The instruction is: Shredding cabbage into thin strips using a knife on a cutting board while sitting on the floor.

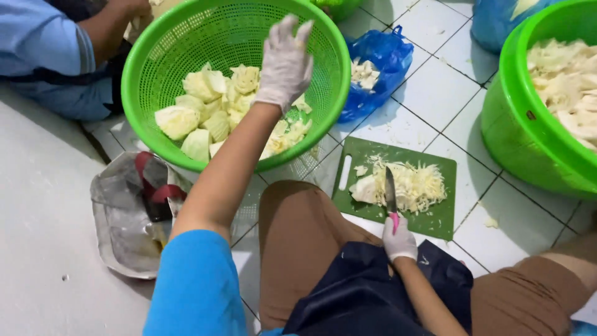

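Cabbage chunks [205, 112] (pale, leafy) lie under the spread left hand [285, 62]; right hand [398, 239] grips knife [390, 190].

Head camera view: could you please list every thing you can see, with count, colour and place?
perforated basket: one, green, upper left, holds cabbage chunks
cutting board: one, green, floor, centre
shredded cabbage: one pile, pale, on board
knife: one, pink handle, on board
plastic bag: one, blue, beside basket
tub: one, green, right, cabbage inside
co-worker's sleeve: one, light blue, top left
left hand: gloved white, over basket
right hand: gloved white, holding knife
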